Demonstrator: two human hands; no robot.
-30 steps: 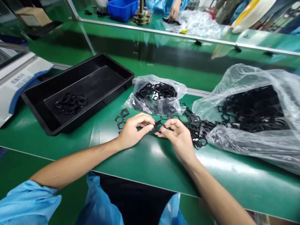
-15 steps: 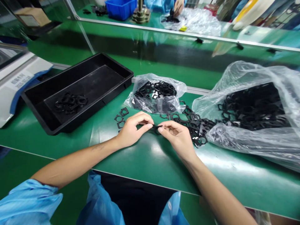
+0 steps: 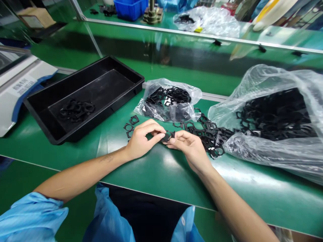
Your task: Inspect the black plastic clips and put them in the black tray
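A small flat black part [image 3: 167, 136] is held between my two hands just above the green bench. My left hand [image 3: 145, 137] pinches its left side with thumb and fingertips. On its right side the fingers of my right hand [image 3: 189, 146] are closed, some of them curled beneath it. Fingertips cover much of the part's outline. Just behind and right of my right hand lies a loose pile of black ring-shaped parts [image 3: 209, 134]. A few more black frames [image 3: 128, 127] with round holes rest beside my left hand.
A black tray [image 3: 118, 95] at the left holds a small heap of black parts. Behind my hands sits an open clear bag [image 3: 174, 112] of parts; a larger clear bag [image 3: 252, 151] fills the right. A blue bin [image 3: 131, 9] stands beyond the rail.
The black part has been tilted so that more of its flat face shows, and my right fingers now reach under it. Across the bench, another person's hand has left the view.
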